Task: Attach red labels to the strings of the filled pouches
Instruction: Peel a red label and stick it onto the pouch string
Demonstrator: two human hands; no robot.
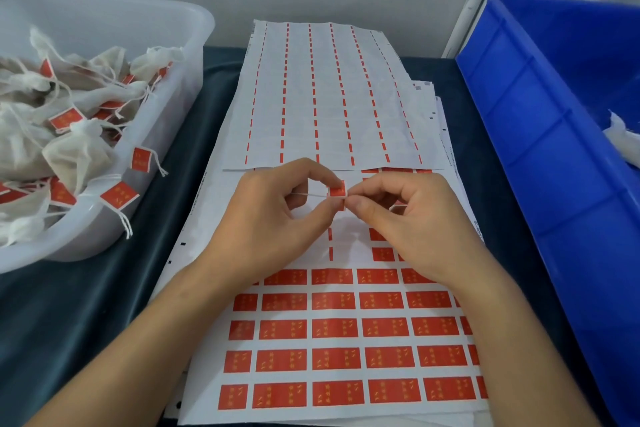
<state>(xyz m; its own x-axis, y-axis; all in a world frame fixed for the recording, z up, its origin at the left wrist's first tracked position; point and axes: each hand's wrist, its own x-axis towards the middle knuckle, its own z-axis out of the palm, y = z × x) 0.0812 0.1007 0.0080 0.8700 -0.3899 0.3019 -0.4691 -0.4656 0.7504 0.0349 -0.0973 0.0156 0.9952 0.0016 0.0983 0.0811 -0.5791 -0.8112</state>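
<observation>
Both hands meet over the sheet (346, 329); left hand (270, 218) and right hand (408, 215) pinch the label (337, 191); string (308, 195) runs leftward, under the left fingers.

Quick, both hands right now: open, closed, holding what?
Left hand: closed, pinching the white string and the red label.
Right hand: closed, pinching the same red label from the other side.

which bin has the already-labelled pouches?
The translucent white bin on the left: its pouches carry red labels on their strings. The blue bin on the right shows only unlabelled white material.
</observation>
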